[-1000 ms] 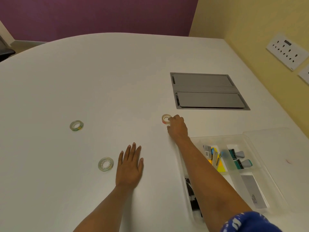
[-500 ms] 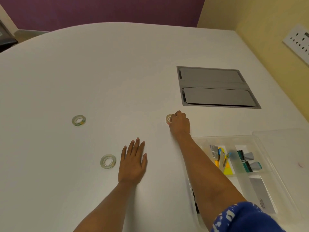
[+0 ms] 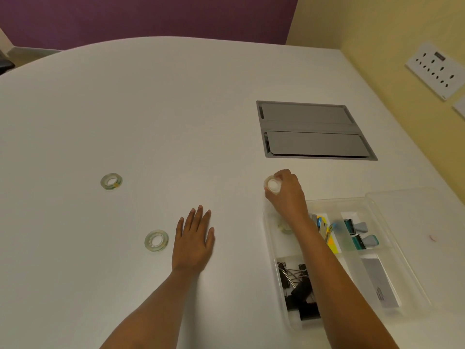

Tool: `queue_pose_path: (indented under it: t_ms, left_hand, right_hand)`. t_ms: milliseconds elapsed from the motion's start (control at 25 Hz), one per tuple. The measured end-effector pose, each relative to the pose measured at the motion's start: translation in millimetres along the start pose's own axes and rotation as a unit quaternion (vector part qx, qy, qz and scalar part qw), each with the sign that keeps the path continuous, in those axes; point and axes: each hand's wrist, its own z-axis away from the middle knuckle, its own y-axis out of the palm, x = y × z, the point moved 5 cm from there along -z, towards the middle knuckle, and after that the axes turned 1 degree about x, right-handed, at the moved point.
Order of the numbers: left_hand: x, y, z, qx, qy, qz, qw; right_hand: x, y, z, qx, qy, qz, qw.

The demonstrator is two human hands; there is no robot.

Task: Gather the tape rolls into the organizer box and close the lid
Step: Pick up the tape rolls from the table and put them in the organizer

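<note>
Tape rolls: 3 clearly in view, plus what looks like a 4th. One clear roll (image 3: 272, 185) is pinched in the right hand (image 3: 286, 195), fingers curled round it, tilted so its hole faces the camera, lifted off or just at the table surface; can't tell which. It sits just beyond the near-left corner of the organizer box (image 3: 402, 250). Second roll (image 3: 111, 181) lies flat on the white table (image 3: 151, 109), far left, well apart from both hands. Third roll (image 3: 156, 240) lies flat just left of the left hand (image 3: 194, 241), not touching it. Left hand is open, palm down, fingers spread a bit, flat on the table, holding nothing.

The box is clear plastic w/ dividers, at the right edge of the table, lid (image 3: 427, 212) open and lying flat to its right. A faint clear ring (image 3: 284, 227) shows in the top-left compartment, partly hidden by the right forearm, prob. another roll. Black binder clips (image 3: 298, 290) fill the near-left compartment; teal clips (image 3: 358, 234) in the upper right one; yellow sticky notes (image 3: 331, 241) in the middle; a white card (image 3: 380, 283) in the lower right.

A grey hatch panel (image 3: 313, 131) is set into the table beyond the right hand. Socket plate (image 3: 436, 70) on the yellow wall, top right.
</note>
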Motion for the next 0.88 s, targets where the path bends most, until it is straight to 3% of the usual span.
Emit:
queue_pose_path:
  t_ms: [160,400,880]
  left_hand:
    - [-1.1,-1.0,0.0,0.004,0.001,0.004,1.0]
    - [-2.8,-3.7,1.1,0.011,0.002,0.004,1.0]
    - [-2.0,-2.4,0.5,0.018,0.002,-0.002,1.0]
  right_hand:
    - [-29.8,-19.1,22.7,0.062,0.055,0.064,0.995]
    - [-51.9,1.8,54.1,0.156,0.048,0.126,0.979]
    - [-49.4,14.3,57.9,0.073,0.036,0.053,0.995]
